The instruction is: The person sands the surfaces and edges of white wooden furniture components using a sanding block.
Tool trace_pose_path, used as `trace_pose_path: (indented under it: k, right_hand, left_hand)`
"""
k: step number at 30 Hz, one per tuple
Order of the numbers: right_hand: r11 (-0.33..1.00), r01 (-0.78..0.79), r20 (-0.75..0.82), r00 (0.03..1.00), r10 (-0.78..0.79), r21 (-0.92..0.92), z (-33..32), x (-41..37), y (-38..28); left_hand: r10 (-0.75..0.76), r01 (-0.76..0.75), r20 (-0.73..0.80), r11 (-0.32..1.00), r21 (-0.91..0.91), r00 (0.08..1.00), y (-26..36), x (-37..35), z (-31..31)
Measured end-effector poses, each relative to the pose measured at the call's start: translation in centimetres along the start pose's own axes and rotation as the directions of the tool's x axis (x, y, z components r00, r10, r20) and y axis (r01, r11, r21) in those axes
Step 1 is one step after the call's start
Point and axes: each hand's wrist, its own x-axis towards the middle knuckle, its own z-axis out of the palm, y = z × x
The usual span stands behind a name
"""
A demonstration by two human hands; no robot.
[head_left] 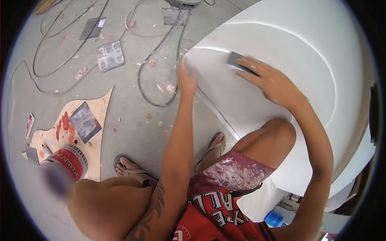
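Note:
A large white moulded panel [257, 96] with a curved raised ridge fills the right side. My right hand [269, 80] is on its surface, fingers closed over a dark grey sanding block [234, 60] pressed flat against it; the fingers are slightly blurred. My left hand [187, 78] grips the panel's left edge near the corner, the thumb on one side and the fingers on the other. Its fingertips are smeared by motion.
On the grey floor lie several worn sandpaper sheets [110, 56], a looping black cable [140, 80] and crumbs of filler. A red-labelled can [70, 160] stands by a red-smeared board [100, 116] at left. Beneath the panel sits a blue container [274, 219].

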Motion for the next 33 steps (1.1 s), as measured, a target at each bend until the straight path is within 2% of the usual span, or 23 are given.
trace_pose_path:
  k: [1,3,4,5,6,7,9,10,12,13,15,16,17,19,21,22,24,26,28,30,31,33]
  right_hand:
    - [1.0,-0.022,0.021,1.0,0.022,-0.007,-0.8,-2.3,-0.1]
    - [0.999,-0.045,0.053,0.998,0.046,-0.019,-1.6,-6.1,0.1]
    - [0.999,-0.032,-0.019,0.999,0.032,0.031,-1.7,-7.8,0.2]
    - [0.997,-0.014,-0.095,0.995,0.021,0.08,-1.7,-8.7,0.2]
    - [0.997,-0.015,-0.091,0.996,0.022,0.079,-1.8,-8.8,0.0]
    - [0.995,-0.006,-0.124,0.992,0.019,0.104,-2.0,-8.8,-0.2]
    - [0.991,0.007,-0.163,0.986,0.014,0.132,-2.2,-7.8,-0.7]
    - [0.979,0.015,-0.062,0.998,-0.003,0.204,-2.3,-6.6,-1.4]
    - [0.943,-0.032,0.109,0.994,-0.005,0.332,-1.0,-4.8,-2.7]
    - [0.941,-0.026,0.101,0.995,-0.009,0.336,0.5,-4.3,-3.0]
    - [0.915,-0.07,0.381,0.92,-0.095,0.396,3.7,-3.7,-3.7]
    - [0.912,-0.072,0.372,0.924,-0.092,0.404,5.1,-3.2,-4.2]
    - [0.889,-0.056,0.347,0.93,-0.118,0.454,6.2,-2.5,-4.8]
    - [0.861,-0.038,0.312,0.939,-0.142,0.507,7.0,-2.2,-5.3]
    - [0.737,-0.062,0.312,0.928,-0.206,0.673,6.6,-2.5,-5.7]
    - [0.735,-0.062,0.311,0.928,-0.207,0.675,6.3,-2.2,-5.7]
    - [0.661,-0.043,0.243,0.946,-0.213,0.749,5.8,-1.4,-5.6]
    - [0.687,-0.048,0.247,0.95,-0.193,0.725,6.2,-1.3,-5.0]
    - [0.714,-0.061,0.256,0.952,-0.169,0.698,6.2,-1.2,-4.5]
    - [0.72,-0.151,0.386,0.906,-0.174,0.677,5.9,-0.7,-4.1]
    - [0.721,-0.158,0.387,0.907,-0.163,0.675,5.7,-0.6,-4.1]
    - [0.727,-0.137,0.391,0.9,-0.192,0.673,5.4,-0.5,-4.4]
  left_hand:
    - [-0.007,0.007,0.009,1.0,-0.008,1.0,1.1,-0.3,0.0]
    - [0.157,-0.165,-0.087,0.983,-0.087,0.984,3.8,-0.9,0.5]
    - [0.15,-0.158,-0.082,0.983,-0.094,0.985,4.9,-1.1,1.1]
    - [0.25,-0.257,-0.105,0.965,-0.057,0.963,5.9,-1.3,1.7]
    - [0.35,-0.354,-0.126,0.935,-0.014,0.928,7.0,-1.4,2.3]
    - [0.348,-0.352,-0.126,0.936,-0.013,0.929,8.0,-1.7,2.7]
    - [0.471,-0.473,-0.072,0.881,-0.001,0.879,9.8,-2.6,3.5]
    - [0.495,-0.5,-0.094,0.864,-0.052,0.864,10.5,-2.8,3.8]
    - [0.533,-0.537,-0.085,0.843,-0.025,0.842,11.0,-3.1,4.1]
    - [0.57,-0.572,-0.079,0.82,-0.006,0.818,11.0,-3.0,4.2]
    - [0.617,-0.616,-0.063,0.787,0.043,0.784,10.8,-2.4,3.9]
    - [0.66,-0.656,-0.043,0.75,0.083,0.75,10.5,-2.1,3.7]
    - [0.665,-0.661,-0.032,0.746,0.087,0.746,10.0,-1.8,3.7]
    - [0.591,-0.581,-0.094,0.806,0.114,0.801,9.0,-1.2,3.4]
    - [0.534,-0.524,-0.121,0.845,0.109,0.837,7.7,-0.5,3.0]
    - [0.475,-0.465,-0.161,0.88,0.097,0.865,7.2,-0.1,2.8]
    - [0.462,-0.445,-0.182,0.887,0.125,0.868,6.8,0.2,2.4]
    - [0.448,-0.425,-0.207,0.893,0.149,0.87,7.3,0.3,2.4]
    - [0.629,-0.625,-0.104,0.777,0.073,0.77,8.8,0.0,2.8]
    - [0.673,-0.669,-0.075,0.74,0.07,0.736,11.0,-1.0,3.4]
    - [0.716,-0.713,-0.045,0.698,0.068,0.697,11.9,-1.2,3.5]
    - [0.711,-0.707,-0.04,0.703,0.078,0.702,11.3,-0.7,3.5]
